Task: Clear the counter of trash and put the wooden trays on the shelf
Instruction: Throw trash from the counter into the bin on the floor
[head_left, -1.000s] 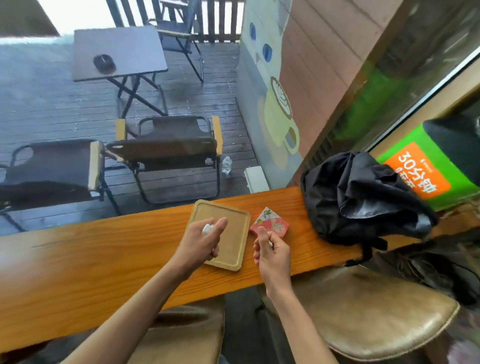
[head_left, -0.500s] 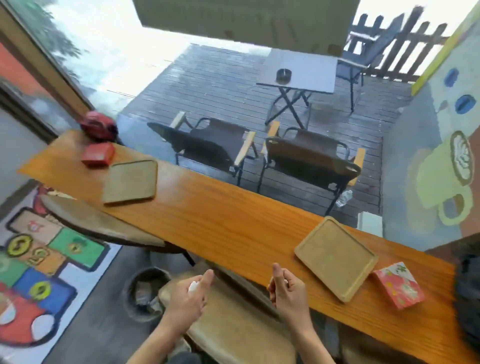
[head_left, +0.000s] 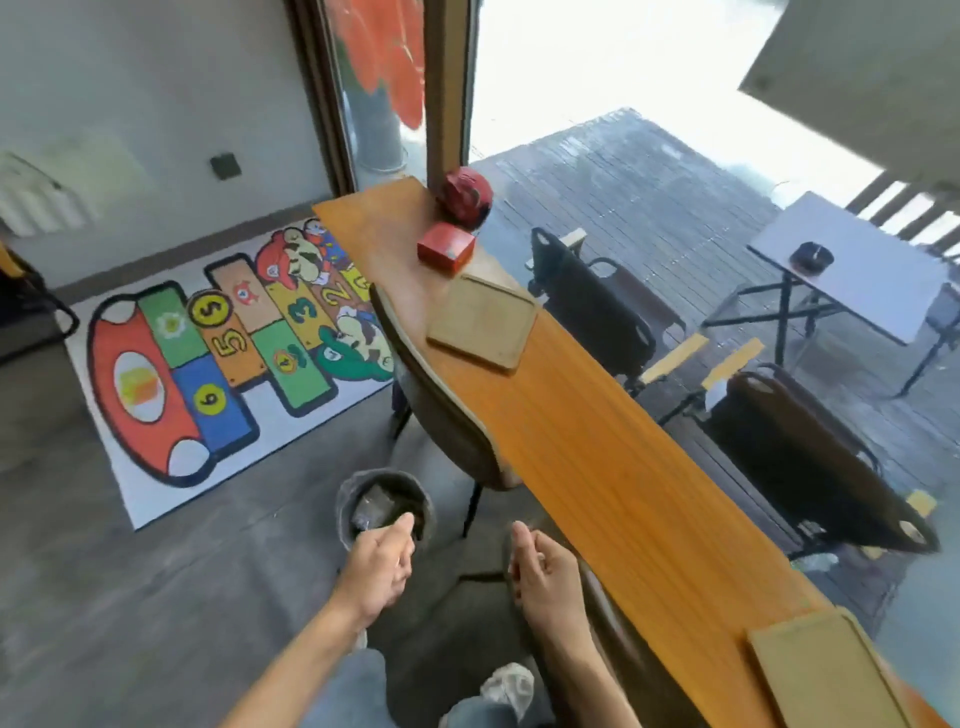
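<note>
Grey bin (head_left: 384, 506) on floor, near-left of bench (head_left: 587, 457) | left hand (head_left: 376, 566) curled, contents unclear; right hand (head_left: 545, 579) loosely curled, apparently empty | release squarely over bin mouth; trays (head_left: 483, 322) next

Glossy wooden counter (head_left: 597, 457), matt wooden tray (head_left: 483, 322), rough grey floor (head_left: 130, 597).

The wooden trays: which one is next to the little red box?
The far tray, up the counter beside the red box. The other tray lies at the near end, at the picture's bottom right corner, with nothing red by it.
</note>
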